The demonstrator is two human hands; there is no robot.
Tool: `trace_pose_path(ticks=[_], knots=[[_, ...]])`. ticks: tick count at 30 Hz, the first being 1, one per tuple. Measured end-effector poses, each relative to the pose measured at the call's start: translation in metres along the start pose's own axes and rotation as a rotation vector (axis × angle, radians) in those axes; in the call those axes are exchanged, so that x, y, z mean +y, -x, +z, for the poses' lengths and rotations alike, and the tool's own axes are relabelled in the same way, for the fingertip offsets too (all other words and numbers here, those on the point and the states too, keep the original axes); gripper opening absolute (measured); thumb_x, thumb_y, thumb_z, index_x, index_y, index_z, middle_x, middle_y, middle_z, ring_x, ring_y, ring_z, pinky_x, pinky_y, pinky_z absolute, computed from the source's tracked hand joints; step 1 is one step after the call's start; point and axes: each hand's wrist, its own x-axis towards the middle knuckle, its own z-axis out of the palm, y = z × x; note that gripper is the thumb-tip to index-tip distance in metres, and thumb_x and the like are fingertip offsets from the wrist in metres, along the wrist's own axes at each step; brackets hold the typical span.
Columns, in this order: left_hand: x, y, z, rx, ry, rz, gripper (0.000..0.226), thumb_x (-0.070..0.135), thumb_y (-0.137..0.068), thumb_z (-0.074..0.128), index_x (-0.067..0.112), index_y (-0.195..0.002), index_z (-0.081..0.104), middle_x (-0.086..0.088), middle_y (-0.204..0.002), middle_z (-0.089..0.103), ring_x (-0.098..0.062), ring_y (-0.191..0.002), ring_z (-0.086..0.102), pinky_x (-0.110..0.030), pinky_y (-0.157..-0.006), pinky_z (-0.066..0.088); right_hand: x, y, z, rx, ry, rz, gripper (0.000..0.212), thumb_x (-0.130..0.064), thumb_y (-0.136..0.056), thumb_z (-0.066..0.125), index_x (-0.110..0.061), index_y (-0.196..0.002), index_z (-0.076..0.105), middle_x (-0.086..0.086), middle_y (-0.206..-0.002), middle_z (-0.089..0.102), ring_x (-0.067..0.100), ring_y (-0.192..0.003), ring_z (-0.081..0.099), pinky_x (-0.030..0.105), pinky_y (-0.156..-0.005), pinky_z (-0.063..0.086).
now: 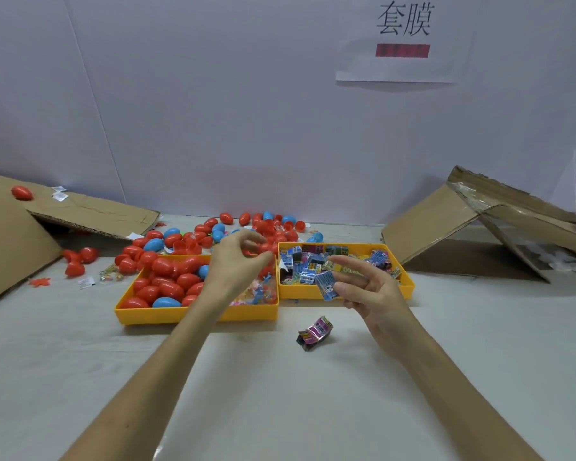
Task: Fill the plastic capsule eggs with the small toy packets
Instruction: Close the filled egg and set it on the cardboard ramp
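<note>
Right hand (363, 287) pinched a blue toy packet (328, 286) by its edge between thumb and forefinger, with the other fingers spread fairly straight. It was held above the near rim of the right yellow tray (409, 287), which held the rest of the packets (308, 264). Left hand (236, 261) hovered over the left yellow tray (193, 314), fingers curled and tips close together at the tray's far edge. Could not tell whether it gripped an egg there because of blur and red on red. Likely risks: the pinch was light and on one edge, so the packet could slip out and drop. The red capsule eggs (167, 287) were smooth and rounded, so a loose fingertip grip could let one pop free into the loose egg pile (246, 227) behind the trays. A closed egg probably needs both hands to split, and the right hand was already occupied. The packet looked boxy, so the halves might not snap shut over it. Positions: the blue packet sat at the right fingertips, left of the palm. The eggs lay under and just beyond the left fingertips. The two hands were apart, not touching. A purple packet (313, 332) lay on the tabletop (280, 394) near the right hand, untouched.
</note>
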Motion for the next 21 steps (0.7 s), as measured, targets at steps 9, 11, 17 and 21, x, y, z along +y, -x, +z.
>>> trace_pose_path(ticks=[9,11,17,21], knots=[[0.02,0.056,0.03,-0.312,1.057,-0.14,0.04,0.016,-0.086,0.069,0.012,-0.125,0.067,-0.013,-0.119,0.073,-0.027,-0.11,0.071,-0.03,-0.087,0.058,-0.006,-0.001,-0.005,0.063,-0.123,-0.059,0.05,0.001,-0.066,0.078,-0.024,-0.11,0.077,-0.001,-0.093,0.075,0.007,-0.085,0.069,0.018,-0.064,0.053],[0.019,0.06,0.033,-0.286,1.027,-0.152,0.037,0.025,-0.085,0.07,0.015,-0.121,0.069,-0.009,-0.117,0.074,-0.026,-0.106,0.072,-0.029,-0.084,0.059,-0.008,-0.001,-0.006,0.068,-0.127,-0.072,0.05,-0.004,-0.068,0.074,-0.022,-0.114,0.074,0.001,-0.096,0.076,0.008,-0.085,0.07,0.018,-0.062,0.053],[0.021,0.068,0.031,-0.278,0.934,-0.141,0.031,0.031,-0.083,0.072,0.021,-0.112,0.073,-0.006,-0.113,0.075,-0.026,-0.102,0.073,-0.027,-0.082,0.058,-0.011,0.001,-0.005,0.029,-0.066,-0.106,0.044,-0.007,-0.072,0.072,-0.026,-0.111,0.077,0.005,-0.102,0.076,0.011,-0.094,0.069,0.019,-0.063,0.053],[0.023,0.072,0.031,-0.278,0.92,-0.128,0.029,0.025,-0.078,0.077,0.026,-0.108,0.076,-0.006,-0.112,0.075,-0.027,-0.102,0.073,-0.027,-0.082,0.058,-0.01,0.002,-0.001,0.013,-0.034,-0.106,0.043,-0.007,-0.073,0.072,-0.029,-0.109,0.078,0.002,-0.101,0.076,0.01,-0.096,0.068,0.019,-0.065,0.052]])
